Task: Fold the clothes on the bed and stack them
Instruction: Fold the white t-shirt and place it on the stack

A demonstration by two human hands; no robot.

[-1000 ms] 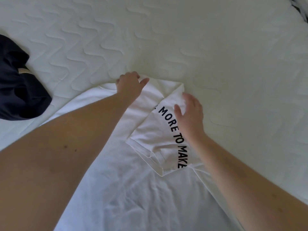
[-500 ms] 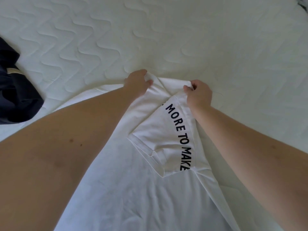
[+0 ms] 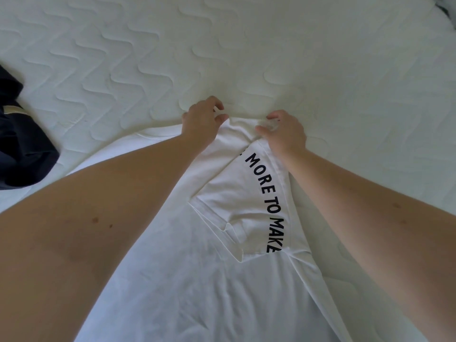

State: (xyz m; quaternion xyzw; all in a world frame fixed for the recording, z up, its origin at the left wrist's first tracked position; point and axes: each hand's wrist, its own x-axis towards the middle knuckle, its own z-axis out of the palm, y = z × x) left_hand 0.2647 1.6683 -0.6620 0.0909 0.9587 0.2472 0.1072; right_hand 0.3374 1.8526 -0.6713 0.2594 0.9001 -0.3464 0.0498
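The white T-shirt (image 3: 187, 280) is lying spread on the bed (image 3: 271, 58), its right side folded inward. Both hands are now pinching its far edge: the left hand (image 3: 201, 119) as before, the right hand (image 3: 287, 133) having closed from flat a second ago. Dark clothing (image 3: 22, 144) is sitting well left.
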